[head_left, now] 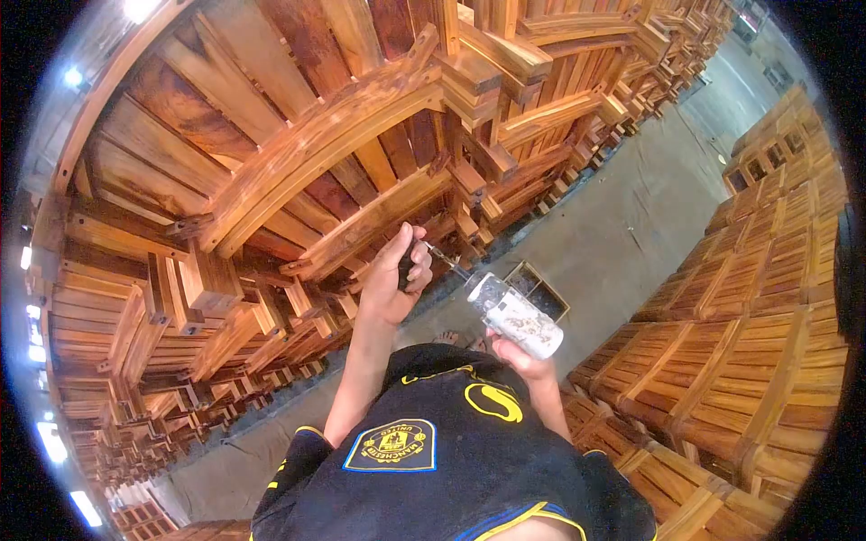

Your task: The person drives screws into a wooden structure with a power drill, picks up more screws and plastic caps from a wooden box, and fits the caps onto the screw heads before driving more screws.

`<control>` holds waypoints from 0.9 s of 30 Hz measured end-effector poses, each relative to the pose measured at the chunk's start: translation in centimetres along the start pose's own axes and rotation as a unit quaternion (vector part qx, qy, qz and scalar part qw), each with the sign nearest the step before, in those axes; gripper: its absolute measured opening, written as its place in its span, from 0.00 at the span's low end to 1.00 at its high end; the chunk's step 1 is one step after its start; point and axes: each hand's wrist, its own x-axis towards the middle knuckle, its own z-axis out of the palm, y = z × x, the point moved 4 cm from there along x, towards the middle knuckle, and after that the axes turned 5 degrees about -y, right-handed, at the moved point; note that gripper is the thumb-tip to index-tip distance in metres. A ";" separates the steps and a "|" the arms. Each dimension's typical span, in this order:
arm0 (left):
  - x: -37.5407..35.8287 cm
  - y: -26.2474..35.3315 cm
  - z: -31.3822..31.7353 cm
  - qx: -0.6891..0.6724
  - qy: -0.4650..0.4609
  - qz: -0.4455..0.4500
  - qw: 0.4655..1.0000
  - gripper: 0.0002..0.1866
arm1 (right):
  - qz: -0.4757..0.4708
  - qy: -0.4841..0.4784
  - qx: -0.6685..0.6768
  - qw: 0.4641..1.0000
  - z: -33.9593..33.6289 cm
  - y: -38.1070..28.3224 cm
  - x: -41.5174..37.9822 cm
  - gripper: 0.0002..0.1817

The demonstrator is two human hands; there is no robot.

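My right hand [526, 353] is wrapped round the lower part of a white bottle [516, 316] with brown smears on it. The bottle is tilted, and its narrow nozzle [448, 261] points toward my left hand [403, 273]. The fingers of my left hand are curled round a small dark object [409, 261] beside the nozzle tip; what it is I cannot make out. Just beyond my left hand stands a wooden piece with a curved rail [316, 158] and slats.
Stacked wooden furniture [577, 54] runs along the left and top. More slatted wooden pieces [704, 361] are piled at the right. A walkway [613, 225] lies between them, with a small framed box [547, 293] on the floor behind the bottle.
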 end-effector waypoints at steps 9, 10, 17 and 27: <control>0.4 -0.1 0.6 0.065 -0.012 -0.040 0.997 0.12 | -0.018 -0.029 -0.100 0.994 -0.8 0.1 0.3 0.16; 0.6 -0.1 0.5 0.090 -0.012 -0.050 0.995 0.12 | -0.016 -0.036 -0.136 0.990 -1.1 0.2 0.2 0.16; 2.1 -1.3 0.5 0.098 -0.036 -0.104 0.989 0.12 | -0.033 -0.029 -0.081 0.996 -1.9 -0.7 0.8 0.18; 7.3 -1.5 0.9 0.138 -0.080 -0.163 0.974 0.09 | 0.025 0.026 0.027 0.999 -4.4 -2.0 3.4 0.22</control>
